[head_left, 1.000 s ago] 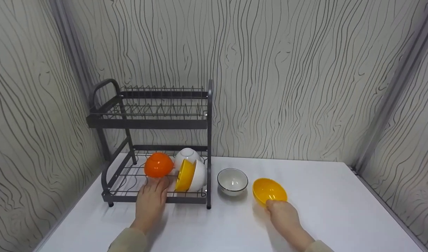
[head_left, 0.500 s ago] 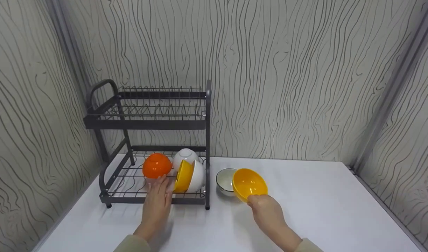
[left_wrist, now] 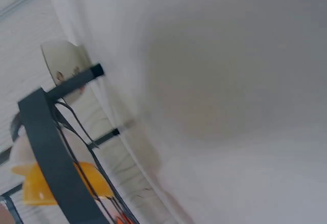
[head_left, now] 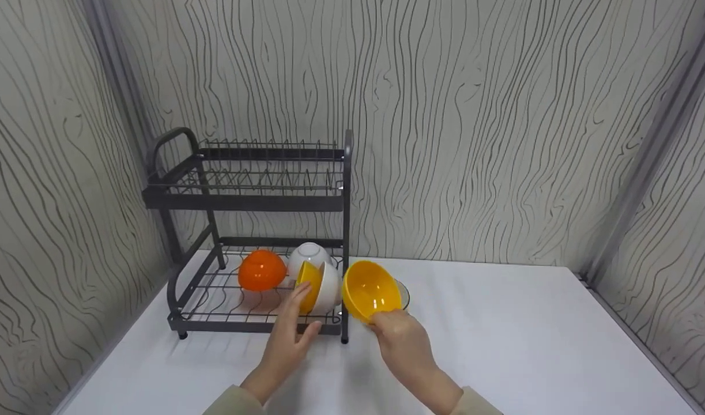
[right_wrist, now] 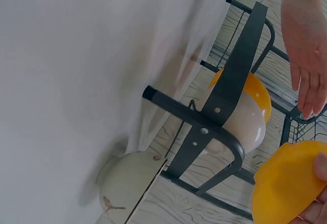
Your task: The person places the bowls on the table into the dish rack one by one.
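Observation:
My right hand [head_left: 407, 344] pinches the near rim of a yellow bowl [head_left: 370, 288], held tilted in the air just right of the rack's post; the right wrist view shows fingers on this yellow bowl [right_wrist: 286, 183]. My left hand [head_left: 286, 334] reaches to the rack's front edge with extended fingers and thumb apart. Its fingertips overlap another yellow bowl [head_left: 309, 288] standing on its side in the lower tier; whether they touch it I cannot tell. Against that leans a white bowl [head_left: 329, 288]. Behind the held bowl, a dark-rimmed white bowl [head_left: 405, 295] on the table is mostly hidden.
The dark two-tier dish rack [head_left: 248, 203] stands on the white table [head_left: 531, 340]. Its lower tier also bears an orange bowl [head_left: 262, 271] and a white bowl [head_left: 309, 252], both bottom up. Patterned panels [head_left: 490, 132] close off the back and sides.
My right hand has carried the yellow bowl leftward and up from the table, past the dark-rimmed bowl to the rack's side. My left hand has moved right, from the orange bowl to the racked yellow one.

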`<state>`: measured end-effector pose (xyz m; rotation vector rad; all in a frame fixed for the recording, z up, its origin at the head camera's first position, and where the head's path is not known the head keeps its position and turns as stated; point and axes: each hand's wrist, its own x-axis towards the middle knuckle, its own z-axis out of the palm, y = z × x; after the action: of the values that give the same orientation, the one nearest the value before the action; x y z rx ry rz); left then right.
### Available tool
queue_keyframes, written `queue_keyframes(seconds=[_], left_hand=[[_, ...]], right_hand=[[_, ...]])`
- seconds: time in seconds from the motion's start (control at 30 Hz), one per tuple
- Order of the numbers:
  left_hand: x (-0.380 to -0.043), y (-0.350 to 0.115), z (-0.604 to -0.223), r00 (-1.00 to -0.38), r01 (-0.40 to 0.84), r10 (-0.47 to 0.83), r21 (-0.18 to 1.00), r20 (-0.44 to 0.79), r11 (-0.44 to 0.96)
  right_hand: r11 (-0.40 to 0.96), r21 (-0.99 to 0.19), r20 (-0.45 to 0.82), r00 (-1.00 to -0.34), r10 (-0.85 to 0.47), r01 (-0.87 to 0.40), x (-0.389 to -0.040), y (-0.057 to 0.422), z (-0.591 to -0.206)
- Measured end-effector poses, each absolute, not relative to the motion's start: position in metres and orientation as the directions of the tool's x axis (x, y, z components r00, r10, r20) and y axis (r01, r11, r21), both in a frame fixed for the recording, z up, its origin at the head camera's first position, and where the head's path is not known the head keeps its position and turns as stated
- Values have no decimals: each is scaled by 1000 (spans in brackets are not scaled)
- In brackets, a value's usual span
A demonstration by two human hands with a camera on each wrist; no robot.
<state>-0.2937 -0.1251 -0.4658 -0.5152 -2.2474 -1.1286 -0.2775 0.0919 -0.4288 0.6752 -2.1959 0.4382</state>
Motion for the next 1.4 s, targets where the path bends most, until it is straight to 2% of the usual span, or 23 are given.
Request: queue_keyframes(seconds=[0.13, 0.27, 0.4, 0.57, 0.67, 1.0, 1.2, 1.3, 1.4], left_hand=[[-291, -115, -462, -820, 561, 127, 737, 559, 378], [-286, -109, -458, -876, 468, 177, 878, 448, 98], [-282, -106, -452, -901, 371, 192, 921, 389, -123], [-280, -105, -446, -928, 322, 128, 927, 349, -193], [-278, -105, -444, -953, 268, 99, 951, 285, -156], [-275, -113, -439, -989, 43, 136, 991, 60, -124], [-275, -112, -441, -994, -50, 105, 940, -15, -337], [-276, -112, -442, -996, -75, 85, 879, -39, -472], [-277, -114, -443, -994, -96, 90, 811, -53, -577]], right_hand=[[753, -60, 815, -468, -342, -655, -272, 80, -429], [721, 6, 846, -381, -373, -693, -268, 71, -430], [695, 69, 865, -304, -398, -715, -267, 66, -431], [682, 143, 880, -223, -419, -717, -268, 61, -434], [682, 164, 873, -217, -436, -713, -268, 59, -436], [697, 186, 815, -288, -503, -692, -272, 63, -445], [703, 165, 823, -297, -485, -691, -274, 61, -444], [708, 67, 842, -341, -418, -703, -274, 61, -443], [696, -152, 829, -474, -297, -702, -272, 62, -443]])
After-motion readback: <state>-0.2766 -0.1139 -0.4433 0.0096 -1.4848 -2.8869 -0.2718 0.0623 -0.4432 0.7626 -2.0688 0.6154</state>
